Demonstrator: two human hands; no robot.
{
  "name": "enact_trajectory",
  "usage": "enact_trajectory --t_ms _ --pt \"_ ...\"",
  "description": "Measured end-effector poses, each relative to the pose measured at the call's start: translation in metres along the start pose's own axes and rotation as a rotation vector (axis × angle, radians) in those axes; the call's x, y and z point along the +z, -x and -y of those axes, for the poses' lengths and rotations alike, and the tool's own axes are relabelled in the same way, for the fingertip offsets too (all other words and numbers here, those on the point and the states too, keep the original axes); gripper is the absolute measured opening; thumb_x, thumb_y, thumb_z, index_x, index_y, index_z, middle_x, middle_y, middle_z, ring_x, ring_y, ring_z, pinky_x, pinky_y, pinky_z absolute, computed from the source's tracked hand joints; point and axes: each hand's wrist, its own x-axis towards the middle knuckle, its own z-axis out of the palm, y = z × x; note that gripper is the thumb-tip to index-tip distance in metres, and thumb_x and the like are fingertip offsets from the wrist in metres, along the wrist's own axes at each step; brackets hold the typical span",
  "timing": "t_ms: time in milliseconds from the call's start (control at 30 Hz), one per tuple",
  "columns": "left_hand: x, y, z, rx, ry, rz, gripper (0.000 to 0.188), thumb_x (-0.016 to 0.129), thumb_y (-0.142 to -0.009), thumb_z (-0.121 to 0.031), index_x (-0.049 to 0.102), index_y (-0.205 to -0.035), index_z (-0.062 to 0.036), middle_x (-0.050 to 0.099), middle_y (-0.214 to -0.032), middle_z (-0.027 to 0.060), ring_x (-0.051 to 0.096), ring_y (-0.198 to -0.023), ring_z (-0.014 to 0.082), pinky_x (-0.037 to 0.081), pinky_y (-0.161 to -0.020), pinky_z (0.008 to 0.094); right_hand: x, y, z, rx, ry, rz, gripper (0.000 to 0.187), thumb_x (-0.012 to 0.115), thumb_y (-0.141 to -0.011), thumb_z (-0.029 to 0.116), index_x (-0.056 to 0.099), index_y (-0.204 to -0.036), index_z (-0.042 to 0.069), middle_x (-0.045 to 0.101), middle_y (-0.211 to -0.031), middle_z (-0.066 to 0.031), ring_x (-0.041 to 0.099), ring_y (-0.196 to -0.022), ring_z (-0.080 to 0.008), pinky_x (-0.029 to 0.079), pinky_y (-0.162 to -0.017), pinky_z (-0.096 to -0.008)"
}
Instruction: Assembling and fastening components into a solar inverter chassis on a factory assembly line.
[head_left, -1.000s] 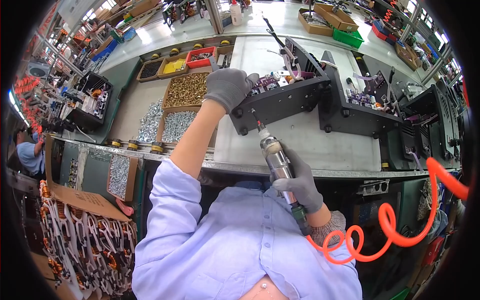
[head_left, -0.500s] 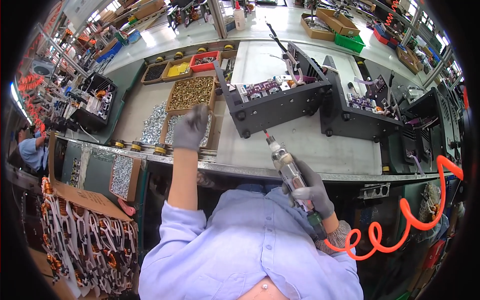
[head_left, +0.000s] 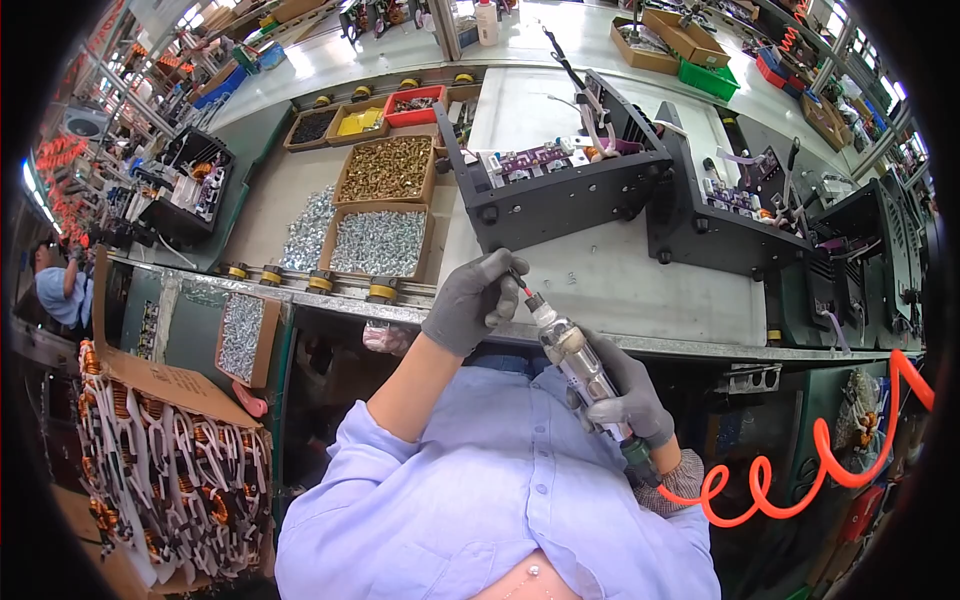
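Observation:
My gloved right hand (head_left: 632, 392) is wrapped around a power screwdriver (head_left: 572, 352), which tilts up and left in front of my shirt. An orange coiled hose (head_left: 762, 480) trails from its rear end. At the bit's tip, my gloved left hand (head_left: 474, 302) is closed with thumb and fingers pinched together; anything between the fingertips is too small to make out. Just beyond both hands stands a black metal chassis (head_left: 570, 208) with a purple circuit board (head_left: 535, 160) inside. Left of it is a cardboard tray of silver screws (head_left: 378, 243), with a tray of brass-coloured fasteners (head_left: 386, 168) behind.
A second black chassis (head_left: 728, 235) stands to the right, touching or nearly touching the first. Loose silver screws (head_left: 310, 230) lie beside the trays. A red bin (head_left: 415, 105) sits farther back. Bundled wired coils (head_left: 180, 460) fill a carton at lower left.
My left hand has moved from over the silver screw tray, right and nearer, to the screwdriver's tip. My right hand keeps its grip on the screwdriver, almost in place.

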Motion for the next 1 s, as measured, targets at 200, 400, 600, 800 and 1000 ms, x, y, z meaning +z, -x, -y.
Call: enact_trajectory --t_ms 200,400,600,800,1000 --pt "0.011 0.003 -0.008 -0.038 -0.297 -0.086 0.032 0.059 -0.093 -0.028 0.059 -0.091 0.0034 0.057 -0.059 0.003 0.053 -0.046 0.0085 0.036 -0.036 0.0169 -0.006 0.002 -0.001 -0.194 0.487 -0.012 0.1 0.075 -0.06 0.02 0.03 -0.147 0.002 0.062 -0.107 -0.0115 0.063 -0.085 -0.0186 0.049 -0.081 -0.0288" --pt "0.016 0.0 -0.02 -0.121 -0.987 -0.131 0.039 0.058 -0.094 -0.038 0.066 -0.085 -0.0008 0.061 -0.059 0.0054 0.056 -0.05 0.0112 0.045 -0.048 0.0241 -0.005 -0.016 -0.024 -0.273 0.726 -0.148 0.096 0.076 -0.064 0.023 0.03 -0.146 0.003 0.065 -0.095 -0.0143 0.064 -0.085 -0.0219 0.048 -0.082 -0.0296" --pt "0.027 -0.054 -0.077 1.069 -1.254 -0.396 0.028 0.057 -0.091 -0.032 0.069 -0.083 -0.0075 0.061 -0.066 0.0102 0.062 -0.068 0.0229 0.048 -0.065 0.0345 -0.016 -0.042 -0.045 -0.269 0.653 -0.262 0.095 0.076 -0.064 0.021 0.032 -0.145 0.002 0.062 -0.11 -0.0187 0.062 -0.096 -0.0247 0.047 -0.087 -0.031" --pt "0.027 -0.093 -0.106 0.527 -1.892 -0.252 0.038 0.052 -0.091 -0.047 0.072 -0.103 -0.0173 0.068 -0.099 0.0131 0.054 -0.113 0.0309 0.038 -0.1 0.0408 -0.012 -0.059 -0.045 -0.156 0.463 -0.238 0.099 0.077 -0.06 0.014 0.03 -0.146 -0.001 0.057 -0.118 -0.0124 0.054 -0.101 -0.0151 0.045 -0.088 -0.0261" --pt "0.032 -0.096 -0.104 0.492 -1.936 -0.318 0.035 0.053 -0.091 -0.046 0.073 -0.103 -0.0197 0.069 -0.105 0.0106 0.048 -0.123 0.0357 0.036 -0.103 0.0426 -0.008 -0.07 -0.059 -0.29 0.405 -0.275 0.094 0.076 -0.06 0.012 0.035 -0.144 0.002 0.061 -0.107 -0.0127 0.058 -0.091 -0.0175 0.047 -0.084 -0.0285"
